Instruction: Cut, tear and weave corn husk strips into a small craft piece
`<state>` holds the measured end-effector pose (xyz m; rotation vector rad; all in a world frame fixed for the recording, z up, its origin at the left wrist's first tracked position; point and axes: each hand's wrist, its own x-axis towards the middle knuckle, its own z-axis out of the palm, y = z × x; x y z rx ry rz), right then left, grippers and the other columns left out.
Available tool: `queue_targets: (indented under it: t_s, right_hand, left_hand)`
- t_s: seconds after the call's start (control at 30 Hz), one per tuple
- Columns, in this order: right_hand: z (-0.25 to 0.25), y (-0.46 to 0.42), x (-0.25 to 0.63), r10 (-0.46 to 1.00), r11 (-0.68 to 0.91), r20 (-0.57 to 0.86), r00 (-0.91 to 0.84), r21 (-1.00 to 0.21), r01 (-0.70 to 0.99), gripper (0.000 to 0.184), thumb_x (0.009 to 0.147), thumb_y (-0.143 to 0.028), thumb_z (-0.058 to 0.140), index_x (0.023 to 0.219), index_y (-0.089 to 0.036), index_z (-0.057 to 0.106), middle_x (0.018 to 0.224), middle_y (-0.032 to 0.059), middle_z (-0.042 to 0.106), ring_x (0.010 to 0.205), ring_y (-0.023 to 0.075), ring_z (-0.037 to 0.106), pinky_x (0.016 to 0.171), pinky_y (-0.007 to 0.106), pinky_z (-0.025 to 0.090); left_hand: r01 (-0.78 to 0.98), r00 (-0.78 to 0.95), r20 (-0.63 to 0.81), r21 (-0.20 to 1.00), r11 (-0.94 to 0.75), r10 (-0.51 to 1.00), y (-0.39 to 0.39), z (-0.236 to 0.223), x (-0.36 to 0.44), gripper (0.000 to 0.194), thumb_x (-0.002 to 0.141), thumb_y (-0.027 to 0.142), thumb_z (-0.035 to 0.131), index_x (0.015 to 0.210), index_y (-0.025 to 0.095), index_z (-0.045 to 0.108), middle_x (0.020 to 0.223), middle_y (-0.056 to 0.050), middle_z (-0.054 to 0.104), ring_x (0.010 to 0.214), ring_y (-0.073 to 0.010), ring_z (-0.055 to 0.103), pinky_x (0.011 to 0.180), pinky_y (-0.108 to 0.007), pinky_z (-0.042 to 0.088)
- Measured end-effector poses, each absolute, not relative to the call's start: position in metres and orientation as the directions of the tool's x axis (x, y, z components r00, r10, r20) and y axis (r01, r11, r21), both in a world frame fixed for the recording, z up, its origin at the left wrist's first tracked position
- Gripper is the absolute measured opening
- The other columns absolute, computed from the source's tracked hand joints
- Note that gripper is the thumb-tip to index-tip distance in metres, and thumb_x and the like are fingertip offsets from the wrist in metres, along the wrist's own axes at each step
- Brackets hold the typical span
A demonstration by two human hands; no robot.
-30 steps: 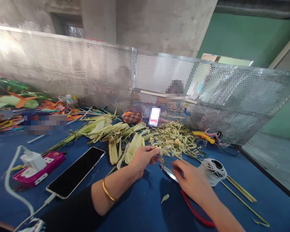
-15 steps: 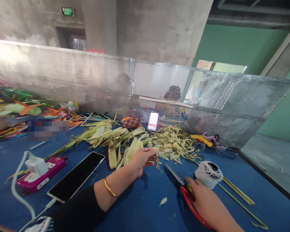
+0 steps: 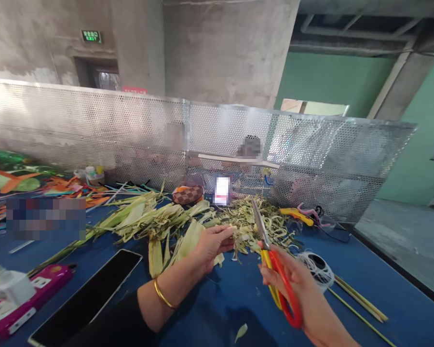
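The left hand [image 3: 215,243] pinches; the right hand [image 3: 287,272] grips.

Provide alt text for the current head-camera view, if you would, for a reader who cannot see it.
A person's right hand holds red-and-yellow-handled scissors, and the left hand pinches a small pale piece above a blue table. Beyond lie husks and a heap of shredded strips before a perforated metal screen; a black phone lies at left.

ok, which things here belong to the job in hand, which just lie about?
Likely the job:
right hand: red-and-yellow-handled scissors
left hand: small pale piece
long pale-green husks
shredded yellow-green strips

Likely lying about:
black-screened rectangular phone
magenta plastic power strip
brown checkered pouch
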<state>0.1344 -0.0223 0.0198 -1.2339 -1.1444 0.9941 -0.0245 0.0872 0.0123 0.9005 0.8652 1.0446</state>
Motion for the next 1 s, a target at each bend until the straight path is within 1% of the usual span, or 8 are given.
queue_targets:
  t_s: [0.1, 0.17, 0.33, 0.47, 0.6, 0.77, 0.87, 1.0]
  right_hand:
    - [0.002, -0.014, 0.128, 0.974, 0.129, 0.115, 0.198, -0.990, -0.064, 0.060, 0.053, -0.053, 0.079, 0.105, -0.024, 0.066, 0.075, 0.0036, 0.063, 0.067, 0.0188, 0.058, 0.062, 0.032, 0.052]
    - [-0.009, -0.015, 0.129, 0.973, 0.149, 0.131, 0.192, -0.985, -0.087, 0.056, 0.059, -0.055, 0.075, 0.105, -0.025, 0.066, 0.073, 0.0027, 0.060, 0.062, 0.0163, 0.056, 0.059, 0.031, 0.050]
    - [-0.011, -0.022, 0.134, 0.975, 0.143, 0.134, 0.178, -0.989, -0.039, 0.047, 0.060, -0.046, 0.078, 0.101, -0.026, 0.067, 0.069, -0.0006, 0.054, 0.056, 0.0115, 0.049, 0.049, 0.024, 0.043]
    - [-0.010, -0.019, 0.136, 0.973, 0.122, 0.119, 0.200, -0.993, -0.004, 0.042, 0.059, -0.040, 0.079, 0.095, -0.025, 0.067, 0.067, -0.0022, 0.053, 0.058, 0.0121, 0.049, 0.055, 0.026, 0.047]
    - [-0.011, -0.016, 0.139, 0.984, 0.056, 0.078, 0.158, -0.989, 0.140, 0.044, 0.058, -0.036, 0.078, 0.098, -0.023, 0.066, 0.073, 0.0002, 0.060, 0.069, 0.0169, 0.056, 0.067, 0.029, 0.050]
    - [-0.003, -0.019, 0.139, 0.983, 0.044, 0.112, 0.145, -0.911, 0.410, 0.045, 0.066, -0.038, 0.070, 0.108, -0.023, 0.064, 0.100, 0.0064, 0.065, 0.087, 0.0235, 0.063, 0.078, 0.034, 0.052]
    - [-0.001, -0.021, 0.138, 0.981, 0.062, 0.154, 0.118, -0.825, 0.561, 0.042, 0.073, -0.038, 0.062, 0.113, -0.023, 0.062, 0.105, 0.0069, 0.064, 0.087, 0.0229, 0.064, 0.076, 0.034, 0.053]
    - [-0.002, -0.022, 0.138, 0.971, 0.113, 0.219, 0.100, -0.781, 0.615, 0.039, 0.077, -0.035, 0.057, 0.115, -0.025, 0.061, 0.102, 0.0068, 0.064, 0.080, 0.0216, 0.065, 0.070, 0.032, 0.053]
  left_hand:
    - [-0.305, 0.248, -0.144, 0.927, 0.218, 0.958, 0.087, 0.008, -0.026, 0.014, 0.066, 0.025, 0.074, 0.074, 0.017, 0.066, 0.063, 0.002, 0.064, 0.058, -0.0108, 0.061, 0.065, -0.024, 0.050]
    - [-0.281, 0.225, -0.119, 0.942, 0.181, 0.967, 0.086, 0.008, -0.025, 0.013, 0.065, 0.024, 0.074, 0.072, 0.018, 0.065, 0.065, 0.002, 0.065, 0.061, -0.0114, 0.063, 0.065, -0.023, 0.049]
    - [-0.227, 0.214, -0.045, 0.969, 0.094, 0.976, 0.081, 0.013, -0.023, 0.009, 0.065, 0.025, 0.072, 0.069, 0.021, 0.064, 0.065, 0.004, 0.065, 0.063, -0.0104, 0.063, 0.063, -0.021, 0.046]
    - [-0.216, 0.214, -0.004, 0.975, 0.052, 0.977, 0.079, 0.015, -0.023, 0.012, 0.065, 0.030, 0.072, 0.071, 0.021, 0.066, 0.068, 0.003, 0.066, 0.064, -0.0108, 0.062, 0.064, -0.022, 0.046]
    - [-0.258, 0.216, 0.005, 0.965, 0.052, 0.976, 0.077, 0.013, -0.023, 0.017, 0.062, 0.032, 0.076, 0.069, 0.020, 0.066, 0.068, 0.002, 0.064, 0.065, -0.0107, 0.061, 0.063, -0.021, 0.046]
    - [-0.317, 0.228, -0.060, 0.939, 0.132, 0.972, 0.080, 0.008, -0.022, 0.020, 0.060, 0.033, 0.078, 0.067, 0.020, 0.065, 0.067, 0.002, 0.063, 0.066, -0.0107, 0.061, 0.064, -0.021, 0.046]
    - [-0.324, 0.244, -0.091, 0.931, 0.169, 0.965, 0.082, 0.006, -0.022, 0.014, 0.062, 0.031, 0.076, 0.066, 0.022, 0.066, 0.068, 0.003, 0.064, 0.066, -0.0103, 0.060, 0.064, -0.020, 0.046]
    - [-0.357, 0.276, -0.113, 0.910, 0.211, 0.954, 0.082, 0.006, -0.021, 0.011, 0.062, 0.027, 0.075, 0.067, 0.021, 0.067, 0.069, 0.002, 0.065, 0.065, -0.0096, 0.060, 0.064, -0.020, 0.048]
